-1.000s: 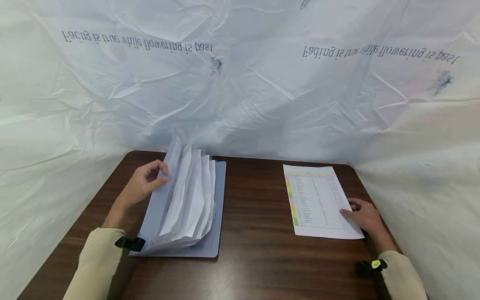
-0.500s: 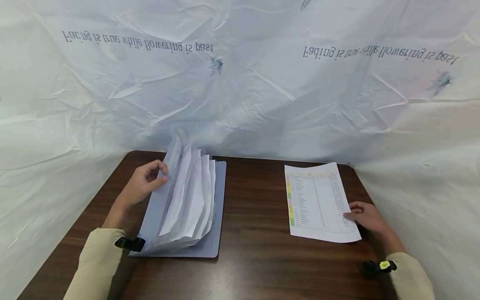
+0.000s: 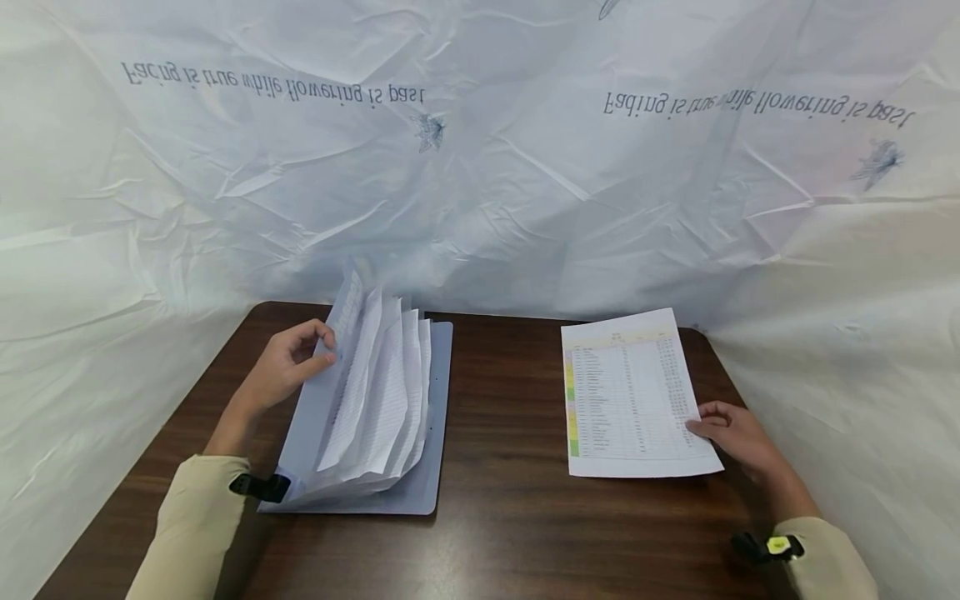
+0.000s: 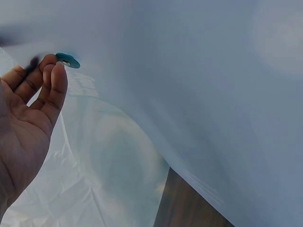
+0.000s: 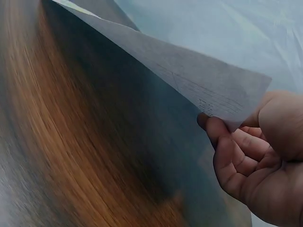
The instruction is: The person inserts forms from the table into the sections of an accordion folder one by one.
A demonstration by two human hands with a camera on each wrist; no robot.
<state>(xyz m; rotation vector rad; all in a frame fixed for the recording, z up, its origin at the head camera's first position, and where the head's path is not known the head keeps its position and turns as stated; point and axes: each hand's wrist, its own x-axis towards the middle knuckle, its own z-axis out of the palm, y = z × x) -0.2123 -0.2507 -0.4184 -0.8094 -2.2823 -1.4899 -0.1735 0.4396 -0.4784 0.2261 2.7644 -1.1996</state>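
On the left of the head view lies a pale blue-grey document folder [image 3: 442, 392], its cover [image 3: 309, 433] raised. White printed papers [image 3: 386, 408] fan out inside. My left hand [image 3: 277, 367] pinches the cover's outer edge between thumb and fingers. A teal button [image 4: 68, 60] shows at the fingertips in the left wrist view. Over on the right, my right hand [image 3: 735, 433] pinches the right edge of a printed sheet [image 3: 633, 400] with yellow and green cells down its left side. In the right wrist view this sheet [image 5: 189, 71] is lifted off the table, its underside showing.
Both things are over a dark brown wooden table [image 3: 502, 467]. White crinkled sheeting [image 3: 480, 183] with printed lettering surrounds it at the back and sides. A black strap [image 3: 261, 487] is on the left wrist, another black strap [image 3: 765, 547] on the right.
The printed sheet has been raised and tilted up, its top edge now higher in view. My right hand has shifted slightly right. My left hand and the folder have stayed put.
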